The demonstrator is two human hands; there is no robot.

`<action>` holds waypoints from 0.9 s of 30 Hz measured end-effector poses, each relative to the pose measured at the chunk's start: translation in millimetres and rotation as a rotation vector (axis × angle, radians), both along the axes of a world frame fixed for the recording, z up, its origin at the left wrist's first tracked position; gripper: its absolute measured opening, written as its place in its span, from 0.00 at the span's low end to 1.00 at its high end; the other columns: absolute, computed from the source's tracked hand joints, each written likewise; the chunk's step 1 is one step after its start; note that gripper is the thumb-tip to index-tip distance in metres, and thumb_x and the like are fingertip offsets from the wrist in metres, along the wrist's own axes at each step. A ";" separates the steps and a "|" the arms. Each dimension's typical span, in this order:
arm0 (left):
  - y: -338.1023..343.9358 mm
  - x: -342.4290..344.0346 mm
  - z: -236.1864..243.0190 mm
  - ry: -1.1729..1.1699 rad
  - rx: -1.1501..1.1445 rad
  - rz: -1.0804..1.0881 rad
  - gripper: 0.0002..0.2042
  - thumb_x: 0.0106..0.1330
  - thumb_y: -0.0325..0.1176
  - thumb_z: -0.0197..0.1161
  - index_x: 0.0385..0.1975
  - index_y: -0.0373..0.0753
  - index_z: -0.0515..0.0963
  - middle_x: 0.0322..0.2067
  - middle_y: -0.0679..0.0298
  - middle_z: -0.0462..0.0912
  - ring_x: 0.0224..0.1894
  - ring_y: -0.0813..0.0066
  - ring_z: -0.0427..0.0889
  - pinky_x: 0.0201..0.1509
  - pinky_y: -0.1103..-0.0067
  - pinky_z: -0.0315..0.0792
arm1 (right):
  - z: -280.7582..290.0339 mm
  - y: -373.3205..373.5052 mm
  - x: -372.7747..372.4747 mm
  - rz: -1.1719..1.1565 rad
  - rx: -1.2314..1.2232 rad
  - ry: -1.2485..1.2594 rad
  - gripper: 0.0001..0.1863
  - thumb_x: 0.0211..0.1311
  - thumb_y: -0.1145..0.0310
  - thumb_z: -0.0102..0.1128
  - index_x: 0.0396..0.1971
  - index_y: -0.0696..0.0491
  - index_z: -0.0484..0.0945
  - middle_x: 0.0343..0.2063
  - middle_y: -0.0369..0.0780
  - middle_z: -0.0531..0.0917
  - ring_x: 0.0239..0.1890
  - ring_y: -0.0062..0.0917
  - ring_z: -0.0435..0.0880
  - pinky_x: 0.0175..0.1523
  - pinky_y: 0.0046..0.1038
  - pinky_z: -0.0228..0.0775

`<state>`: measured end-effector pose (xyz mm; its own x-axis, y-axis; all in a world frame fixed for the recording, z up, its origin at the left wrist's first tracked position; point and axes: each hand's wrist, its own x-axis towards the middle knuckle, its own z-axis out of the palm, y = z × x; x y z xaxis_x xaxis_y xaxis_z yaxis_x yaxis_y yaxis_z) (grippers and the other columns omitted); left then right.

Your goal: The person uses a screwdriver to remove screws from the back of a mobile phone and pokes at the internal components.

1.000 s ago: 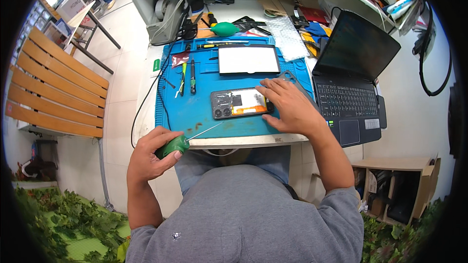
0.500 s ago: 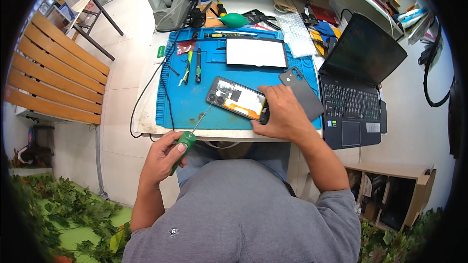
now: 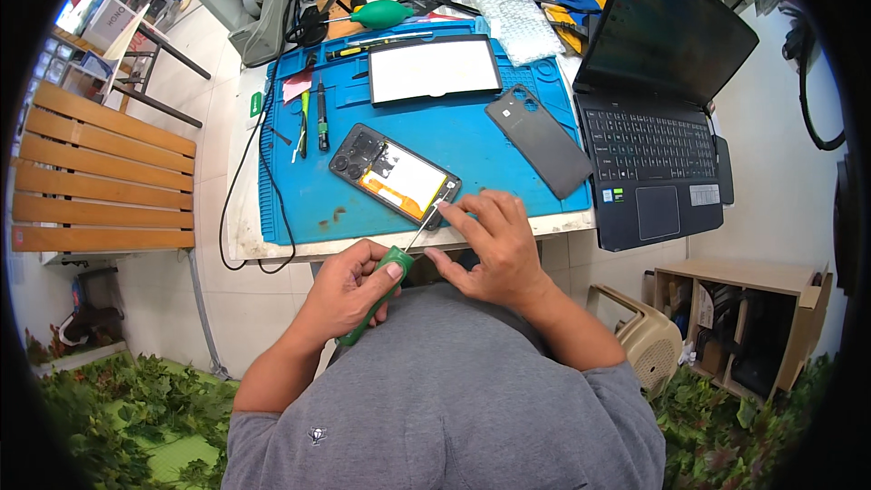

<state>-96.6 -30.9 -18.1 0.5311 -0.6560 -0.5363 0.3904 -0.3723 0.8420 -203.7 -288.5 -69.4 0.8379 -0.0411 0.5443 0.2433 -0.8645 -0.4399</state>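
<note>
My left hand (image 3: pixel 347 289) is wrapped round the green handle of a screwdriver (image 3: pixel 404 259), its thin shaft slanting up to the near right end of an opened phone (image 3: pixel 392 174). The phone lies on a blue work mat (image 3: pixel 363 230), its orange and white insides and camera rings exposed. By the shaft's tip is the index fingertip of my right hand (image 3: pixel 497 249). Thumb and index are apart, and no object shows between them. Whether that fingertip touches the tip or the phone, I cannot tell. A dark phone back cover (image 3: pixel 543 141) lies to the right.
A white-topped tray (image 3: pixel 434 70) sits at the mat's back, with slim screwdrivers (image 3: pixel 322 118) to its left. Farther back is a green air blower (image 3: pixel 382 14). An open laptop (image 3: pixel 658 163) stands at the right. A black cable (image 3: pixel 225 218) hangs over the table's left edge.
My right hand has let go of the phone and moved to its near end. The screwdriver tip has shifted from the camera end to that near end.
</note>
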 end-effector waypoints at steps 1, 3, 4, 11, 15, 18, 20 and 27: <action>-3.5 1.0 1.8 -0.028 0.017 -0.017 0.15 0.90 0.41 0.67 0.57 0.33 0.82 0.36 0.62 0.90 0.24 0.81 0.84 0.25 0.79 0.77 | -2.1 -0.4 -1.7 -0.006 -0.003 -0.001 0.36 0.61 0.54 0.88 0.66 0.55 0.88 0.58 0.43 0.87 0.63 0.43 0.82 0.68 0.47 0.74; -8.3 3.8 3.3 -0.069 0.047 -0.042 0.14 0.90 0.41 0.67 0.57 0.34 0.82 0.35 0.62 0.90 0.24 0.81 0.84 0.25 0.79 0.77 | -3.0 0.0 -2.2 -0.013 -0.008 -0.004 0.36 0.62 0.54 0.87 0.67 0.55 0.88 0.59 0.43 0.87 0.65 0.43 0.82 0.69 0.48 0.73; -9.9 5.4 3.9 -0.082 0.060 -0.050 0.14 0.90 0.41 0.68 0.57 0.34 0.83 0.35 0.62 0.90 0.24 0.81 0.84 0.25 0.79 0.77 | -4.9 -0.5 -2.6 -0.015 -0.007 -0.003 0.36 0.62 0.54 0.87 0.67 0.55 0.88 0.60 0.42 0.87 0.65 0.43 0.82 0.69 0.48 0.73; -19.6 6.5 12.5 -0.086 0.114 -0.022 0.16 0.87 0.41 0.72 0.54 0.31 0.82 0.31 0.63 0.89 0.23 0.82 0.83 0.24 0.79 0.74 | -10.4 -3.7 -2.6 -0.030 0.008 0.004 0.35 0.64 0.55 0.86 0.67 0.57 0.87 0.63 0.43 0.88 0.66 0.43 0.82 0.70 0.48 0.73; -20.4 7.0 11.5 -0.096 0.093 -0.031 0.16 0.87 0.39 0.73 0.53 0.31 0.81 0.30 0.63 0.88 0.23 0.81 0.83 0.24 0.78 0.74 | -9.6 -5.4 -1.3 -0.027 0.011 0.003 0.34 0.64 0.56 0.86 0.66 0.58 0.87 0.64 0.42 0.88 0.65 0.41 0.82 0.69 0.47 0.73; -21.8 7.3 11.6 -0.106 0.091 -0.044 0.15 0.86 0.38 0.73 0.52 0.31 0.80 0.30 0.63 0.88 0.22 0.81 0.82 0.24 0.77 0.74 | -9.7 -5.8 -0.6 -0.031 0.030 0.015 0.34 0.61 0.57 0.88 0.65 0.56 0.90 0.66 0.40 0.90 0.65 0.40 0.83 0.67 0.46 0.73; -23.4 7.6 12.2 -0.106 0.100 -0.038 0.15 0.86 0.38 0.73 0.53 0.30 0.80 0.29 0.63 0.88 0.22 0.81 0.82 0.24 0.77 0.74 | -10.5 -5.1 -0.9 -0.037 0.025 0.015 0.33 0.62 0.56 0.88 0.64 0.56 0.90 0.65 0.40 0.90 0.65 0.39 0.84 0.66 0.46 0.72; -24.3 5.3 14.0 -0.070 0.110 0.010 0.16 0.87 0.38 0.73 0.55 0.32 0.77 0.30 0.62 0.88 0.22 0.81 0.82 0.23 0.78 0.74 | -12.0 -4.9 0.0 -0.045 0.016 0.030 0.32 0.63 0.55 0.87 0.63 0.55 0.91 0.65 0.39 0.90 0.63 0.38 0.84 0.67 0.45 0.70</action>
<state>-91.3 -55.2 -4.1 0.5761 -0.5900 -0.5656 0.3358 -0.4600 0.8219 -203.6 -293.4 -81.4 0.8509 -0.0875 0.5180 0.1913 -0.8668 -0.4606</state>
